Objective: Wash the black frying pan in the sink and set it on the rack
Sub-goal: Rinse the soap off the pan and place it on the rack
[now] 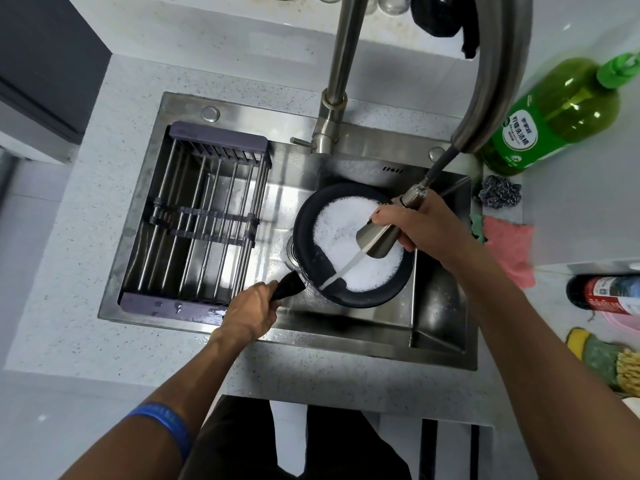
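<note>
- The black frying pan [349, 247] sits in the sink [304, 327], right of the frame's centre, its round bowl mostly covered in white foam [346, 223], with a dark bare crescent along its left and lower side
- The pan's handle [289, 285] points down and left from the bowl, toward the lower middle of the frame
- The left hand [251, 311] is wrapped around the end of that handle, fingers curled tight about it, just below and left of the bowl
- The right hand [419, 223] is over the pan's right edge, gripping a metal spray head [379, 239] pulled out on its dark hose [440, 164]
- A stream of water [346, 268] runs from the spray head down and left onto the pan's lower inner rim
- So the pan lies between the two hands: left hand at its lower left on the handle, right hand above its right side, not touching the pan itself
- The rack [204, 220], made of metal bars with purple end pieces, spans the left half of the sink, just left of the pan
- The tap [334, 98] rises from the sink's back rim at the upper middle
- On the counter at the right: a green soap bottle [554, 112] at the upper right, a dark scouring ball [500, 195] below it, then a pink cloth [512, 247], and a red-labelled bottle [606, 292] lying at the right edge
- A blue wristband [162, 424] circles the left forearm at the lower left
</note>
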{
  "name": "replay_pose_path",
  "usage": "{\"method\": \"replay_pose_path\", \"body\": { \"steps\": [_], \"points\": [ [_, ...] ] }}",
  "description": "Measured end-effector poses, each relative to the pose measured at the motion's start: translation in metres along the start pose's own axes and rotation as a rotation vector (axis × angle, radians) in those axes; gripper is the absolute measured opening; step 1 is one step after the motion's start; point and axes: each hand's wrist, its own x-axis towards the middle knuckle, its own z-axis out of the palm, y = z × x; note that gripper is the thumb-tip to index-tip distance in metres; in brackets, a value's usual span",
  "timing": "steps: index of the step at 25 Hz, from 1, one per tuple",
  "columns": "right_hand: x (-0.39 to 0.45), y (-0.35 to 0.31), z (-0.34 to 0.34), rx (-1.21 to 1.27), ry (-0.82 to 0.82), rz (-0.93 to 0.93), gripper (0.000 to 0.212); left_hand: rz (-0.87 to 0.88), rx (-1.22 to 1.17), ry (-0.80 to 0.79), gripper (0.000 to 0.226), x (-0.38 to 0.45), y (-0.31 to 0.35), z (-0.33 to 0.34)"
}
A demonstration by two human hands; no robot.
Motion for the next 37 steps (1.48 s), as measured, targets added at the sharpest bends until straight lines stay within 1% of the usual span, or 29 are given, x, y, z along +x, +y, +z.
{"method": "replay_pose_path", "body": {
  "steps": [4, 6, 12, 16, 23, 28, 35, 37],
  "points": [
    [-0.003, 0.003, -0.012, -0.07, -0.01, 0.044, 0.036, 0.017, 0.009, 0.005, 0.021, 0.001, 0.0, 0.0],
    [-0.006, 0.005, -0.019, -0.145, 0.003, 0.081, 0.035, 0.03, 0.016, 0.005, 0.02, 0.0, 0.0, 0.0],
    [-0.01, 0.001, -0.035, -0.378, 0.066, 0.154, 0.046, 0.022, 0.021, 0.008, 0.019, 0.0, 0.003, -0.001],
    [-0.011, -0.004, -0.038, -0.516, 0.129, 0.16, 0.038, 0.016, 0.015, 0.006, 0.017, 0.0, 0.003, -0.001],
    [-0.006, -0.008, -0.04, -0.665, 0.251, 0.149, 0.039, 0.019, 0.017, 0.006, 0.017, 0.0, 0.002, -0.001],
    [0.006, -0.009, -0.037, -0.63, 0.304, 0.137, 0.036, 0.028, 0.025, 0.003, 0.018, -0.002, 0.003, -0.003],
    [0.024, -0.015, -0.026, -0.409, 0.337, 0.043, 0.032, 0.014, 0.018, -0.009, 0.019, -0.003, 0.007, -0.007],
    [0.031, -0.016, -0.02, -0.27, 0.306, 0.042, 0.031, 0.011, 0.008, -0.004, 0.019, -0.003, 0.007, -0.007]
  ]
}}
